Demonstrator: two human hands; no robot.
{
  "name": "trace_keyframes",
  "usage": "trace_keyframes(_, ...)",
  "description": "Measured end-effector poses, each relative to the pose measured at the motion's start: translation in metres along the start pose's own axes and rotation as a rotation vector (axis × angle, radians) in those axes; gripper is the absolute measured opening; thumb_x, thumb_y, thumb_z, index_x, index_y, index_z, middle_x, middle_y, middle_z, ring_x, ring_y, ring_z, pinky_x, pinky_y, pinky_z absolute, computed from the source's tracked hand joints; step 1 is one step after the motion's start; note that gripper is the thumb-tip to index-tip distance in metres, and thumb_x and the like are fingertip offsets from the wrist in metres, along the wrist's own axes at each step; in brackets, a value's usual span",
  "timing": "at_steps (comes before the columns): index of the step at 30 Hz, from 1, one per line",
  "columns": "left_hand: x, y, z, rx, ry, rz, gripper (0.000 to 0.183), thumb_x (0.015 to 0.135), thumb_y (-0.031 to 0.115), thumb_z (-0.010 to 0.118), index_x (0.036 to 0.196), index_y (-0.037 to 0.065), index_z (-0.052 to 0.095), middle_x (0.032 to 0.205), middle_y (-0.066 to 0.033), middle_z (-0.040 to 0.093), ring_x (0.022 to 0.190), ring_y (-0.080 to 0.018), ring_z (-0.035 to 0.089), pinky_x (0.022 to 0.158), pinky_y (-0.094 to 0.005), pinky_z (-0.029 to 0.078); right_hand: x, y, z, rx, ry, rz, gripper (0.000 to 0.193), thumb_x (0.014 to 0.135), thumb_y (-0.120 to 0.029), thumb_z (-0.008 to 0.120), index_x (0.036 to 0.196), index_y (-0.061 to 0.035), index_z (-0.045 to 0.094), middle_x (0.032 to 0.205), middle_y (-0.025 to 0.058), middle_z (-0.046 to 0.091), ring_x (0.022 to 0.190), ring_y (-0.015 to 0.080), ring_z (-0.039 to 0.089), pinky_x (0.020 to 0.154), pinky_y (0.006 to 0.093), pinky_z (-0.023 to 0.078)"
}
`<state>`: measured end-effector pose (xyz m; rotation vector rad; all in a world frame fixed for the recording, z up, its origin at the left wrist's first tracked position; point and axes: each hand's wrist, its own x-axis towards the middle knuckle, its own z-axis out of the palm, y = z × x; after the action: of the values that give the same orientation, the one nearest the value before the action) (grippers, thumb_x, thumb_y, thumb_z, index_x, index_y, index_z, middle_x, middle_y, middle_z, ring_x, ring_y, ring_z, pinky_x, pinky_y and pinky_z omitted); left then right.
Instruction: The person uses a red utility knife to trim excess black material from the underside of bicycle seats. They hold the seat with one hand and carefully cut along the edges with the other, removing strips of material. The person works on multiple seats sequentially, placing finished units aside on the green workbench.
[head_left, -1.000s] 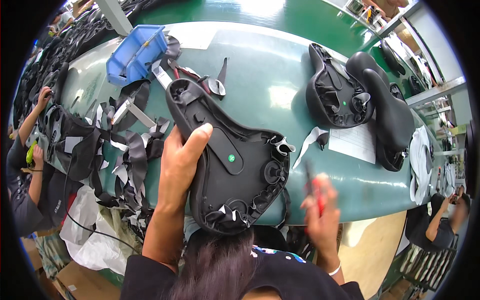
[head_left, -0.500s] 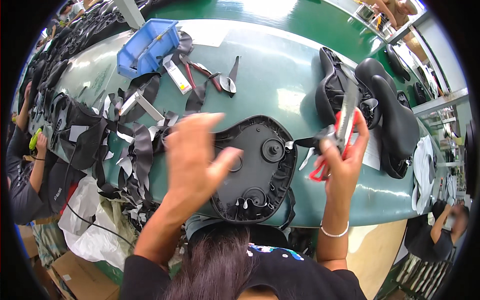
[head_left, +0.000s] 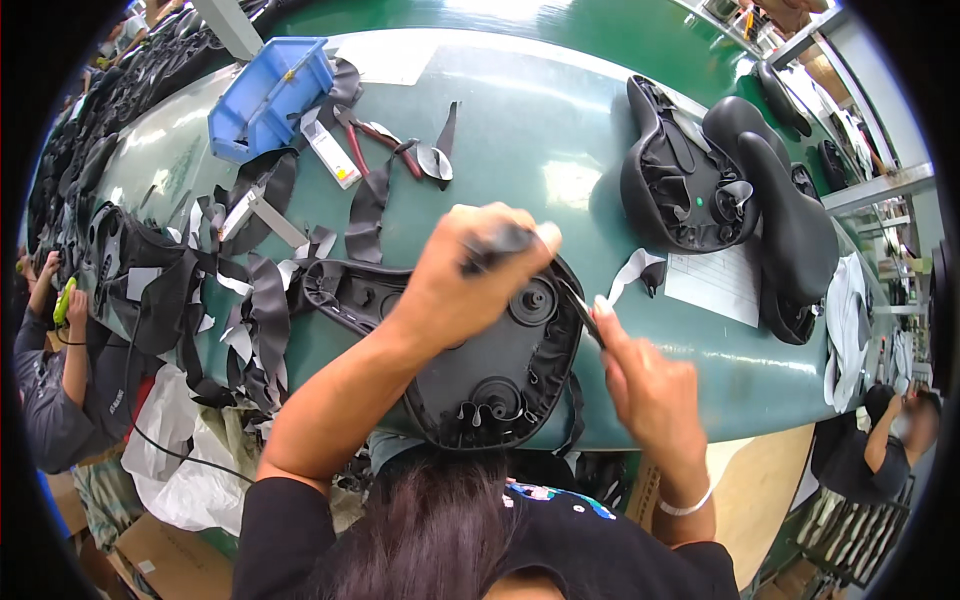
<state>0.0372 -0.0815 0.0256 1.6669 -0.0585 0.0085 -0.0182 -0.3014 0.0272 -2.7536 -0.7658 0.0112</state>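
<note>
An upturned black bicycle saddle point(head_left: 455, 380) lies in front of me, its plastic base and folded cover edge facing up. My left hand point(head_left: 475, 270) is closed above its middle, round a blurred dark piece whose kind I cannot make out. At the saddle's right rim, my right hand point(head_left: 650, 390) is closed on scissors point(head_left: 582, 312). Only their thin dark blades show, pointing to the cover edge; the handles are hidden in the hand. A black-and-white offcut point(head_left: 637, 272) rests on the table right of the saddle.
Black offcuts point(head_left: 270, 310) cover the table's left side. Red-handled pliers point(head_left: 355, 140) lie beside a blue bin point(head_left: 270, 100). More saddles point(head_left: 685, 180) stand at the right, by a paper sheet point(head_left: 715, 290). A co-worker point(head_left: 75, 380) stands at the left, another person at far right.
My left hand has moved right and closed. My right hand has brought the scissors down from upright to the saddle's right rim. The black-and-white offcut now lies on the table.
</note>
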Motion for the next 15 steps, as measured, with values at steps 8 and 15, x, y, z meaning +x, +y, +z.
trace_keyframes(8,0.007,-0.003,-0.016,-0.193,-0.159,0.338,0.009,0.09,0.012,0.056,0.085,0.007,0.05,0.074,-0.0009,0.046,0.067,-0.0156,0.049,0.063,-0.0281,0.042,0.006,-0.013,-0.004,-0.011,0.058,0.132,0.05,0.086,-0.011,0.059,0.135,-0.0144,0.049,0.076,0.0157,0.063,0.056,0.034,0.059,0.049,0.04,0.043)
trace_keyframes(15,0.041,-0.007,-0.031,0.514,0.324,0.466,0.014,0.079,0.01,0.073,0.079,0.003,0.06,0.073,-0.0054,0.062,0.063,-0.0177,0.058,0.055,-0.0303,0.042,0.026,-0.017,-0.006,-0.217,0.008,0.15,0.051,0.085,-0.013,0.06,0.134,-0.0174,0.05,0.062,0.0101,0.06,0.049,0.0312,0.055,0.048,0.041,0.04)
